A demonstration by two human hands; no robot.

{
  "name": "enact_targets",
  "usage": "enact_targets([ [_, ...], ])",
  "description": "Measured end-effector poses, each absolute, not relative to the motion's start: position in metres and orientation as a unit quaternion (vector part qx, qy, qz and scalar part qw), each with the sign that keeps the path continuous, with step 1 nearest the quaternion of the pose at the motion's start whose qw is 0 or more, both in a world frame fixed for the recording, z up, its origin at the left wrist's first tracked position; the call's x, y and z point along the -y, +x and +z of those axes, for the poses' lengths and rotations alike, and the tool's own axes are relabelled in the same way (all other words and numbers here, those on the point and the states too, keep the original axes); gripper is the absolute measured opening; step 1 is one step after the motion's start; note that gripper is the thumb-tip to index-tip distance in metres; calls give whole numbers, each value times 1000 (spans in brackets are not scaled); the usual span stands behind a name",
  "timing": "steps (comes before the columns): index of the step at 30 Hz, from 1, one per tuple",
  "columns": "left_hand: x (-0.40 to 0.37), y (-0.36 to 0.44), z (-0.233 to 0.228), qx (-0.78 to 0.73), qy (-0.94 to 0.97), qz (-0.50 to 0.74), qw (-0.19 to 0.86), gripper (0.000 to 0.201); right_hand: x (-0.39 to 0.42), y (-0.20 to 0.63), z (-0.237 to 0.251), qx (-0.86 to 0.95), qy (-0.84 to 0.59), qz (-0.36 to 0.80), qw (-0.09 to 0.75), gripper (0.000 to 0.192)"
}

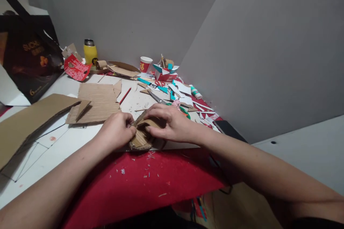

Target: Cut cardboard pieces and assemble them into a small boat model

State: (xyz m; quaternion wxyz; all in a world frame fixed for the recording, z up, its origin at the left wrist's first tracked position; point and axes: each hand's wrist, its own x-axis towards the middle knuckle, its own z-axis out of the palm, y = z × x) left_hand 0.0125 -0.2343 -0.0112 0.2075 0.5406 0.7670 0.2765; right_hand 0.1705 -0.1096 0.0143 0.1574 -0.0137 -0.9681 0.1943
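Both hands are at a small curved piece of cardboard (141, 140) by the near edge of the white board. My left hand (119, 128) pinches its left side between thumb and fingers. From the right, my right hand (169, 121) curls over it, its thumb and fingers gripping a bent strip of the same cardboard. Part of the piece is hidden under the right hand. Just beyond that hand lie scissors (158, 97) with green handles, partly covered by it. A flat corrugated cardboard sheet (98, 100) rests left of the hands, near a red pencil (125, 95).
A large cardboard strip (34, 121) juts in at left beside a black bag (34, 57). Along the wall stand a yellow bottle (90, 52), a paper cup (145, 64) and a paper boat model (166, 71). Paper scraps and a glue bottle (195, 92) lie at right. Red cloth (145, 186) covers the front.
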Motion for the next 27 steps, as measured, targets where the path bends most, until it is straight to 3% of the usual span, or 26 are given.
enact_targets([
  [23,233,8,-15,-748,557,280,227,9,122,155,17,982,-54,167,71,23],
  [27,231,8,-17,-740,568,288,217,11,114,161,28,975,-52,208,51,35],
])
